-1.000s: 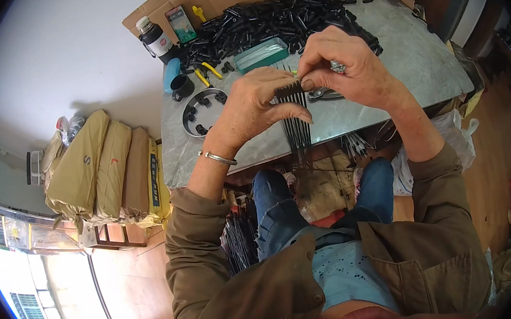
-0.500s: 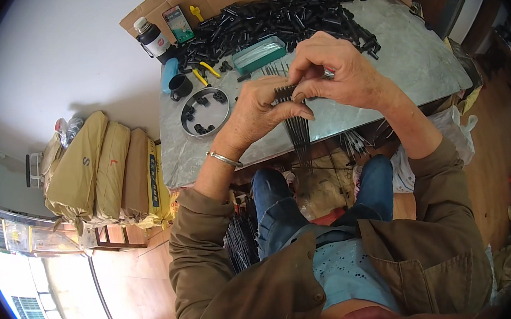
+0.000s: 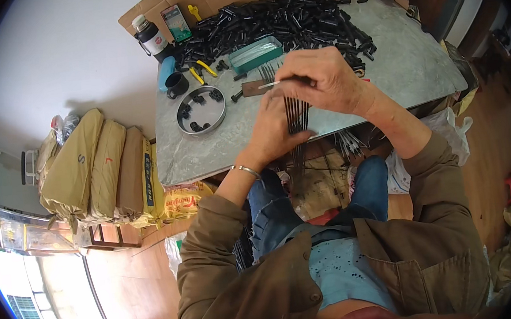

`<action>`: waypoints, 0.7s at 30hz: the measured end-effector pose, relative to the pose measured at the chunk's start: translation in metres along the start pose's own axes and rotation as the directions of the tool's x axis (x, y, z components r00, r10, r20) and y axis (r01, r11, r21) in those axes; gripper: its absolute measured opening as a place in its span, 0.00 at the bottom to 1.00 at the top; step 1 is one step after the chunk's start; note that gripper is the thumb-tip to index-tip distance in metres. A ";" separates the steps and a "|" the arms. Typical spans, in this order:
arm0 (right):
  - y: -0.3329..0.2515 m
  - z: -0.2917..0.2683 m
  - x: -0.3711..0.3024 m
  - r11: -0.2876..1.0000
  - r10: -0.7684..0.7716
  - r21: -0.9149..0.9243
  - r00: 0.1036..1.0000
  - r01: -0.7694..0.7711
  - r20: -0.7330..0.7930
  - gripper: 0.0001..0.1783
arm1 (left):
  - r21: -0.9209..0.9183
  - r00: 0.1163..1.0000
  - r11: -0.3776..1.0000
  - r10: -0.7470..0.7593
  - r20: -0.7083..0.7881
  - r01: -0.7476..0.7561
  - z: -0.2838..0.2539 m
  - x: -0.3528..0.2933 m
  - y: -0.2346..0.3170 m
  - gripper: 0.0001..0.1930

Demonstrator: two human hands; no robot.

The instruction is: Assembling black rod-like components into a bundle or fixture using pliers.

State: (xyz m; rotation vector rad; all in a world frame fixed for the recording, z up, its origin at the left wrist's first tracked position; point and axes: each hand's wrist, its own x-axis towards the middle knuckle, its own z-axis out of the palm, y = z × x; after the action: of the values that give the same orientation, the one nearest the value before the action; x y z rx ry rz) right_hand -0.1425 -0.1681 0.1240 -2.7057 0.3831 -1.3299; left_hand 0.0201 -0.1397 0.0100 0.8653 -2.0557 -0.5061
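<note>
My left hand is closed around a row of thin dark rods, its thumb lying across them. They hang down past the table's front edge. At their top ends, my right hand is closed with bent fingers, partly hiding those ends and my left fingertips. Its exact grip cannot be made out. A thin pale strip shows at its fingertips, over a brown flat block on the table. Just behind stand several thin pins.
A large heap of black tubular parts covers the table's back, against cardboard. Nearer are a green tray, a round metal tray with small black parts, yellow-handled pliers, a black mug and a flask.
My left hand has moved lower with the rods. The right hand has shifted left and down, over their top ends. The brown block has come into view beside my hands.
</note>
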 end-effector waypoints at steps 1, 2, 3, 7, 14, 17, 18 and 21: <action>0.000 0.003 0.000 0.999 -0.001 0.040 1.000 0.002 -0.027 0.07 | 0.199 0.998 0.978 0.050 0.036 -0.056 0.004 -0.009 -0.008 0.29; 0.000 0.003 0.001 0.999 -0.003 0.044 1.000 0.004 -0.014 0.07 | 0.384 0.992 0.916 0.093 0.081 -0.117 0.007 -0.013 -0.009 0.33; -0.002 0.002 0.002 0.999 0.010 0.048 1.000 -0.009 -0.017 0.06 | 0.550 0.983 0.816 0.124 0.134 -0.178 0.009 -0.017 -0.011 0.36; -0.006 -0.004 0.008 0.994 0.084 0.069 0.996 -0.085 0.012 0.05 | 0.421 0.961 0.896 0.024 0.276 -0.143 0.010 -0.017 -0.029 0.45; -0.005 -0.008 0.015 0.966 0.214 0.128 0.973 -0.224 0.087 0.05 | 0.469 0.996 0.883 -0.011 0.089 -0.032 0.015 -0.028 -0.028 0.49; -0.006 -0.010 0.020 0.889 0.366 0.201 0.901 -0.413 0.233 0.07 | 0.474 0.997 0.880 -0.051 0.057 0.018 0.016 -0.029 -0.030 0.50; -0.002 -0.014 0.024 0.887 0.365 0.202 0.898 -0.415 0.245 0.07 | 0.469 0.997 0.883 -0.056 0.059 0.022 0.016 -0.030 -0.030 0.50; 0.026 -0.035 0.036 0.633 0.401 0.576 0.855 -0.518 0.329 0.13 | 0.454 0.993 0.890 -0.089 0.072 0.046 0.014 -0.036 -0.029 0.49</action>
State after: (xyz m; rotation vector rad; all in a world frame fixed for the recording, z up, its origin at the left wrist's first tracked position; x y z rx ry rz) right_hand -0.1537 -0.2025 0.1672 -1.9252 0.4534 -0.8504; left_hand 0.0355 -0.1324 -0.0351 1.2070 -2.2755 -0.0966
